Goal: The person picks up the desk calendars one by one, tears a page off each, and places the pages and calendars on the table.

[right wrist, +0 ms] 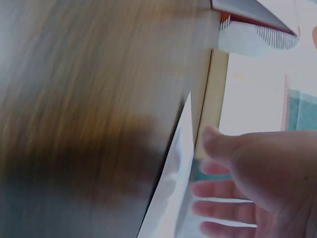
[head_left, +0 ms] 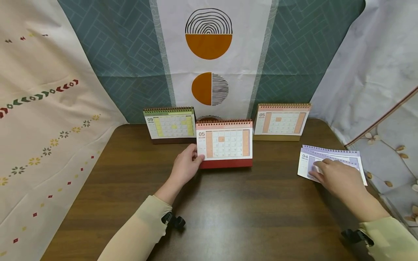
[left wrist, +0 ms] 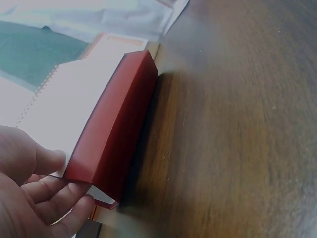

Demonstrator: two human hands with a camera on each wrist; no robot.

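Observation:
A desk calendar (head_left: pixel 232 145) with a red base and an orange-tinted 05 page stands near the middle of the table. At its lower left corner, my left hand (head_left: pixel 184 165) pinches it, thumb in front; the left wrist view shows the fingers under the red base (left wrist: pixel 121 109). On the right lie purple-tinted calendar pages (head_left: pixel 305 165) with spiral holes along the top, the front one marked 04. My right hand (head_left: pixel 343 177) is over these pages and hides part of them. In the right wrist view its fingers (right wrist: pixel 223 210) are extended, thumb apart, beside a white sheet (right wrist: pixel 173 188).
Behind stand a green-tinted 09 desk calendar (head_left: pixel 169 125) at left and an orange-tinted 05 desk calendar (head_left: pixel 282 121) with a tan base at right. Patterned cloths (head_left: pixel 49 145) hang around the dark wooden table (head_left: pixel 228 214).

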